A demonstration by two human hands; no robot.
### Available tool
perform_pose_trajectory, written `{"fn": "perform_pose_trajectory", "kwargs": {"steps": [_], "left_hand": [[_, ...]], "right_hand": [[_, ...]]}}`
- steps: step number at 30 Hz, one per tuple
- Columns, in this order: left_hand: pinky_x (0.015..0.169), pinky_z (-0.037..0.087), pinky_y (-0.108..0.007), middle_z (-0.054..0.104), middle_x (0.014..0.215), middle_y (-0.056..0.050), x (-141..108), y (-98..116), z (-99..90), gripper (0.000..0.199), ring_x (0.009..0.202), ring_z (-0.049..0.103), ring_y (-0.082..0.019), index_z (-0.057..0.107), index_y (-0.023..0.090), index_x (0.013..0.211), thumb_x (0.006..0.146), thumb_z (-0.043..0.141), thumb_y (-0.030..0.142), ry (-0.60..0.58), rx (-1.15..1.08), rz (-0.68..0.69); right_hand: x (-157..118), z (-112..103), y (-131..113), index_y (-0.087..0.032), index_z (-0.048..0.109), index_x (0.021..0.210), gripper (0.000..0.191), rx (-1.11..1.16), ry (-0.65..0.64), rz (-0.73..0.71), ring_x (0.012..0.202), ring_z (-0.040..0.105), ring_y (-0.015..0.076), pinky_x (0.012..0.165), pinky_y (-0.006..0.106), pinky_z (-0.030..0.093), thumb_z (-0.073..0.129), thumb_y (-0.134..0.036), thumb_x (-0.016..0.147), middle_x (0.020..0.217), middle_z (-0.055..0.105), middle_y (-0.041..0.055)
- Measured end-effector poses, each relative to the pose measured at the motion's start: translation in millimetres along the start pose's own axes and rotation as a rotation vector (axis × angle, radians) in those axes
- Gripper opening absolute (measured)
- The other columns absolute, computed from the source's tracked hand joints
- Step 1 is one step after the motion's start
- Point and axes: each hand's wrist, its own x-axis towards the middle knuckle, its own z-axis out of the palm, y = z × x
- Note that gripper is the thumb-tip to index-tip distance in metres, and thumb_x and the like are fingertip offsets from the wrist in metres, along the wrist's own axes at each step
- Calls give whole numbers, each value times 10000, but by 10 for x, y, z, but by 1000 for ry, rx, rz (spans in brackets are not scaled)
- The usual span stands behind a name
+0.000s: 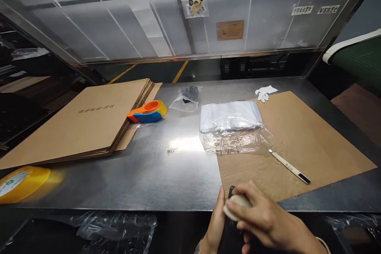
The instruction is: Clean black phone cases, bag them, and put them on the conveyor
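Note:
At the table's front edge my left hand (216,219) is wrapped along the side of a black object (231,192), mostly hidden between my hands. My right hand (262,215) pinches a pale, rounded pad (237,206) against that black object. Just ahead of my hands lies a flat cardboard sheet (309,135). On it rests a white-handled knife (288,165) marked A26. A clear bag of white sheets (230,116) lies partly over the cardboard's left side.
Stacked cardboard (98,115) fills the metal table's (166,182) left side, beside an orange and blue tape dispenser (147,112). A yellow tape roll (24,184) is at the front left. Behind are a small plastic bag (189,97) and a white glove (266,93).

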Motion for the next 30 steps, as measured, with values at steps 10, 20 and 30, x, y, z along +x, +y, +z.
{"fn": "perform_pose_trajectory", "kwargs": {"steps": [10, 20, 30], "left_hand": [[309, 304, -223, 547, 424, -78, 73, -122, -139, 980, 303, 492, -143, 657, 47, 738, 680, 57, 820, 106, 205, -106], [801, 444, -331, 654, 760, -75, 62, 47, 83, 517, 744, 624, -218, 644, 125, 804, 798, 448, 603, 179, -256, 127], [688, 494, -267, 587, 728, -36, 28, 201, 60, 287, 670, 587, -145, 614, 168, 933, 830, 532, 423, 205, -501, 252]], "right_hand": [[-98, -29, 234, -166, 480, 1245, 361, -154, 111, 122, 953, 452, 213, 778, 368, 466, 433, -141, 887, 1072, 464, 138], [72, 405, -258, -97, 631, 977, 242, -455, 222, 110, 688, 539, 236, 572, 386, 531, 498, -171, 789, 806, 592, 146], [-305, 557, -82, -104, 464, 1271, 414, -231, 359, 115, 856, 549, 201, 711, 338, 505, 443, -114, 857, 1011, 515, 163]]}}
